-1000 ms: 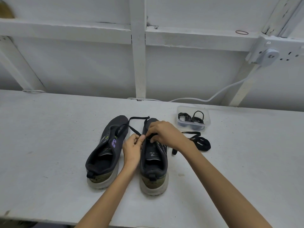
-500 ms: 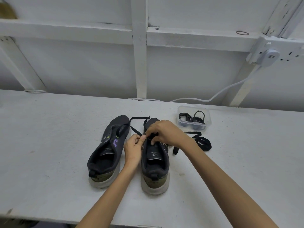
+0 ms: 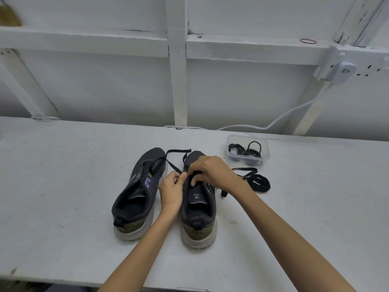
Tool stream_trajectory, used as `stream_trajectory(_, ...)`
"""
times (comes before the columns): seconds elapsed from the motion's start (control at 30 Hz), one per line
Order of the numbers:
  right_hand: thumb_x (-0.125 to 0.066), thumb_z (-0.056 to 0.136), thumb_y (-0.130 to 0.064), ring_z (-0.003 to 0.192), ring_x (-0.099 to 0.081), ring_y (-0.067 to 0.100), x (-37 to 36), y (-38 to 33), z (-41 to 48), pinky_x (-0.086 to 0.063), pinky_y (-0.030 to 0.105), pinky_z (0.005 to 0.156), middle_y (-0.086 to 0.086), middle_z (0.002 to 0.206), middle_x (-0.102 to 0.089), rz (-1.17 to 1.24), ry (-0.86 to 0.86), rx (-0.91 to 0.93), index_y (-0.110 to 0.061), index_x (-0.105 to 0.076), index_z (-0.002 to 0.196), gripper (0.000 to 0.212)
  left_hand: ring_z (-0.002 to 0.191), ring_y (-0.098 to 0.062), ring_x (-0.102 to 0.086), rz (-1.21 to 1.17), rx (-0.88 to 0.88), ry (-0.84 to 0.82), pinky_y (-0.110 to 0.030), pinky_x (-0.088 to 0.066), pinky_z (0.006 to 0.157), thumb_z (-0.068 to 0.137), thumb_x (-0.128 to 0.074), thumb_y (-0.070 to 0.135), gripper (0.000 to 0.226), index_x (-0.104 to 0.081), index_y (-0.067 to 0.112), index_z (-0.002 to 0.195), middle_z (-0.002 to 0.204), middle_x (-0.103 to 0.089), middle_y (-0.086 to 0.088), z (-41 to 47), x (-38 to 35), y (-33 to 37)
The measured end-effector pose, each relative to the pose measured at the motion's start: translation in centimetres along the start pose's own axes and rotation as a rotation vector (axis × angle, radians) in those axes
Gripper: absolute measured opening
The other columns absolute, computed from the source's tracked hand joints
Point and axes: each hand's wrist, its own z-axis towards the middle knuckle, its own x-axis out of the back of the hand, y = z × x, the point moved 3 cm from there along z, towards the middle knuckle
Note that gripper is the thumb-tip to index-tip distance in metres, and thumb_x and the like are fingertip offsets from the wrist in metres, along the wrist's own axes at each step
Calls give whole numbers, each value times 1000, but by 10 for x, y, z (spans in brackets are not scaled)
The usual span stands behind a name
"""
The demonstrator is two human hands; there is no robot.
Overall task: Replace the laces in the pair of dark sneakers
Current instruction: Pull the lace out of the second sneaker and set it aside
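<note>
Two dark sneakers stand side by side on the white table (image 3: 63, 186), heels toward me. The left sneaker (image 3: 136, 197) has purple and green marks and no lace through most of its eyelets. My left hand (image 3: 171, 189) pinches a flat black lace (image 3: 172, 163) beside the right sneaker (image 3: 199, 209); that lace loops back across the left sneaker's toe. My right hand (image 3: 210, 170) rests over the right sneaker's eyelets, fingers closed on the lace there. A loose black lace (image 3: 256, 182) lies bundled to the right of the shoes.
A small clear plastic box (image 3: 248, 151) with coiled black laces sits at the back right. A white cable (image 3: 284, 116) runs along the wall from a plug (image 3: 342, 71). A white wooden frame wall stands behind the table. The table's front edge is near my elbows.
Both hands stay at the right sneaker's eyelets with only small finger shifts; the lace and shoes sit about where they were.
</note>
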Motion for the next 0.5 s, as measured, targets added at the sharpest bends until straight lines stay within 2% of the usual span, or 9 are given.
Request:
stream_trajectory(0.07,-79,72,-33,83,-60,22,0,2,0,-46,36,70,3,84,-64,14,14,-1,-21,-73,92,24,68,-19,-52,30,-14,10,-32,-41,64,92,-63,24,26,-61,3,77,71,-64,-11,-2,0,2)
stream_trajectory(0.13,-79,72,-30,82,-61,23,-1,4,0,-47,37,71,4,82,-66,28,23,3,-21,-74,89,20,63,-15,-53,42,-16,27,-24,-40,57,94,-61,21,24,-58,6,75,66,-61,-4,-3,0,5)
stream_trajectory(0.2,-79,72,-27,82,-63,21,-1,7,2,-49,39,73,2,83,-69,44,19,9,-21,-74,84,15,55,-6,-58,-59,33,45,-17,-45,53,97,-53,16,22,-53,9,76,67,-65,-2,-3,1,7)
stream_trajectory(0.3,-81,71,-30,81,-62,18,-2,9,4,-50,39,74,-1,84,-72,67,1,-7,-23,-76,83,15,54,-8,-61,-112,44,46,-31,-54,61,98,-50,14,20,-51,10,78,68,-69,-3,-1,2,5)
stream_trajectory(0.37,-83,70,-29,80,-62,14,2,10,2,-49,33,74,-2,84,-72,95,-5,-19,-21,-76,87,20,55,-9,-62,-150,36,31,-32,-54,61,97,-55,18,19,-53,9,81,64,-68,0,-1,3,6)
stream_trajectory(0.43,-84,71,-20,79,-63,10,9,14,-4,-48,24,72,-4,84,-72,285,22,-64,-16,-75,91,22,53,-6,-61,-216,63,36,-25,-52,57,96,-58,24,20,-55,9,83,64,-69,-2,-3,3,8)
stream_trajectory(0.5,-79,78,-12,80,-65,7,15,24,-12,-48,18,74,-4,86,-73,515,111,-147,-13,-74,92,15,54,-6,-62,-287,120,42,-19,-49,54,96,-57,31,25,-55,9,84,67,-70,-4,-3,2,10)
